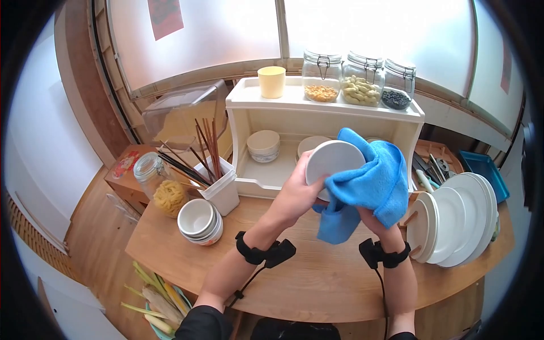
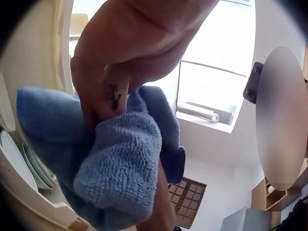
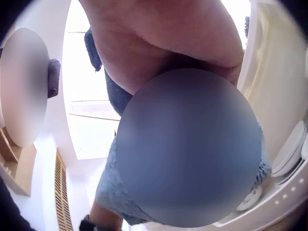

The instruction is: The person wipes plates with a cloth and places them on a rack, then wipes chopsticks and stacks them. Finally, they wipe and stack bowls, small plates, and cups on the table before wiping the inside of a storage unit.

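Observation:
Over the middle of the table, my left hand grips a white bowl by its side, its pale round face tilted up. A blue cloth is bunched over the bowl's right side and hangs down below it. From beneath, my right hand holds the cloth against the bowl; most of its fingers are hidden in the folds. In the left wrist view the cloth covers the bowl, under the left hand. Blurring hides much of the cloth in the right wrist view, below the right hand.
A white shelf behind holds bowls, with jars and a yellow cup on top. At left stand stacked bowls, a chopstick holder and a pasta jar. Upright plates line the right side.

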Action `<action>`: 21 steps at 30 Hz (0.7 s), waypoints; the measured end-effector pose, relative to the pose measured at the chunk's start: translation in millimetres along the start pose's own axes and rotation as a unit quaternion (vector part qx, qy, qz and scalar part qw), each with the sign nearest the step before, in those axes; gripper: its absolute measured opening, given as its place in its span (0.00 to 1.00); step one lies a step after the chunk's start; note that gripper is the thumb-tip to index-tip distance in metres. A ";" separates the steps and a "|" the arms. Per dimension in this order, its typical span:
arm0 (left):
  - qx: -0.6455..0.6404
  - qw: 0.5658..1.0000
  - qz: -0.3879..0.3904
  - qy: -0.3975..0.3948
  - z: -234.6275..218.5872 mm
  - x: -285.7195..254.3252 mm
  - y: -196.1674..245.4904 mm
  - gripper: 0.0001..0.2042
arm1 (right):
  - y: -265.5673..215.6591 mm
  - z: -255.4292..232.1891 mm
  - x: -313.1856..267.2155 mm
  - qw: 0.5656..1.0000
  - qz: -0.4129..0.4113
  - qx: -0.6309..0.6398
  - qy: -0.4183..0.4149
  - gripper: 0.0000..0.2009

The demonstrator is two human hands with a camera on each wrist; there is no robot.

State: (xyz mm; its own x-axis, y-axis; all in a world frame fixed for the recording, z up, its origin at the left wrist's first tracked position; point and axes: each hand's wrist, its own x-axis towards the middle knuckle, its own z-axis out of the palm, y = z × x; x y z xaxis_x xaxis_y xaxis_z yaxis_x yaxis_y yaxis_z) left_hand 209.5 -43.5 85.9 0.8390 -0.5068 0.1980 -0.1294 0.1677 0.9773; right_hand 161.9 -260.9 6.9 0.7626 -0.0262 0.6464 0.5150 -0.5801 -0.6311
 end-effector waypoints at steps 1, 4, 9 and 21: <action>0.012 1.000 0.016 -0.010 -2.6 0.9 -4.6 0.24 | 2.2 0.0 0.8 1.000 0.005 -0.020 0.017 0.29; 0.013 0.998 0.065 -0.002 -1.0 3.3 -15.1 0.26 | 7.5 -5.9 -1.4 0.994 -0.016 -0.071 0.082 0.26; -0.099 0.992 0.046 0.065 -0.4 -4.7 4.5 0.21 | 16.8 -9.0 6.9 0.977 0.064 0.099 0.179 0.25; 0.056 0.986 -0.157 -0.002 -66.6 -146.9 -4.3 0.17 | -48.9 -24.7 25.5 0.945 0.123 0.218 0.209 0.28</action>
State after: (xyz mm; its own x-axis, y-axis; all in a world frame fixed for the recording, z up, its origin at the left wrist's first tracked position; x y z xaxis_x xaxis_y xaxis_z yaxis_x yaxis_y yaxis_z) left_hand 122.0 86.6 47.6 0.8451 -0.5218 -0.1165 0.0790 -0.0937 0.9925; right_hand 146.5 -253.3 64.9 0.7064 -0.4883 0.5124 0.5240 -0.1258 -0.8424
